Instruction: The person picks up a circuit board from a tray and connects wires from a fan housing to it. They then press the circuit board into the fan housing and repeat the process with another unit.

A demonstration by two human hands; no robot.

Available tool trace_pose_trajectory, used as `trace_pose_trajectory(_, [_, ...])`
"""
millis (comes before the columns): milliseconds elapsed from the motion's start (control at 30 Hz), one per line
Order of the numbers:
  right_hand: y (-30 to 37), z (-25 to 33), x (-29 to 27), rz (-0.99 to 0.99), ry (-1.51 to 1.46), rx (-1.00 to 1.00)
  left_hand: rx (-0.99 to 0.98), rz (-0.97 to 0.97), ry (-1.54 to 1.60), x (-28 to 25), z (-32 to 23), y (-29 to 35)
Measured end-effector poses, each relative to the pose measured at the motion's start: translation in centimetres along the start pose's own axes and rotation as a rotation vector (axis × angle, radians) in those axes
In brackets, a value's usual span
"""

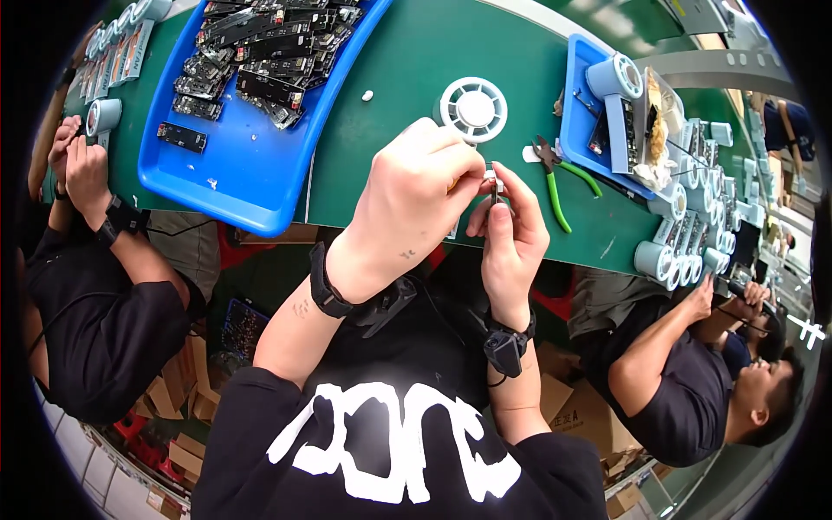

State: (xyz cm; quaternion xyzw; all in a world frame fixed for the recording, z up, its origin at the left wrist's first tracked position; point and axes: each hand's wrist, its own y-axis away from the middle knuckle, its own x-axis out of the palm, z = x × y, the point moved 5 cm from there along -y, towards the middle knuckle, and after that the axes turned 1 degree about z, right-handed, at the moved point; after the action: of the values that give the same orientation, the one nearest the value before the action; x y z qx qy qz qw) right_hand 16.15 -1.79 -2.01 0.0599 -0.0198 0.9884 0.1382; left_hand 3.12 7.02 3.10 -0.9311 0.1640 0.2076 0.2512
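Sm part (495, 184) in R hand (513, 243), L hand (418, 178) adj.

Bold white lettering (422, 464) runs large across the chest of the wearer's black shirt (227, 468) at 6 o'clock; dark printed characters (567, 421) stand on the side of a cardboard box (600, 433) between 4 and 5 o'clock. At 10 o'clock, pale capitals are legible on orange-and-white panels (119, 65) at the far bench edge. Small dark marks (407, 254) behind the left hand (412, 186), near center, too small to tell whether characters.
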Motion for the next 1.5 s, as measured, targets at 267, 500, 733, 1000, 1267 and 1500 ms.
trace_pose_trajectory(267, [0.1, 0.1, -0.3, 0.001, 0.090, -0.067, 0.078, -0.060, -0.034, 0.2, -0.3, 0.2])
trace_pose_trajectory(500, [-0.2, -0.6, 0.3, -0.055, 0.204, -0.130, 0.091, -0.051, -0.100, -0.2, 0.3, 0.1])
trace_pose_trajectory(733, [-0.6, 0.8, 4.1, 0.043, 0.276, -0.218, 0.178, -0.057, -0.165, -5.3, -0.4, 0.6])
trace_pose_trajectory(1000, [2.3, 5.3, 0.7, -0.007, 0.524, -0.167, 0.243, -0.037, -0.155, -2.6, -4.2, 1.7])
trace_pose_trajectory(1267, [1.9, 7.4, 0.2, 0.144, 0.852, -0.223, 0.143, -0.019, -0.181, -2.2, -4.1, 2.1])
trace_pose_trajectory(1500, [0.2, 7.7, -0.5, 0.258, 0.833, -0.356, 0.249, -0.022, -0.300, -2.0, -4.0, 1.5])
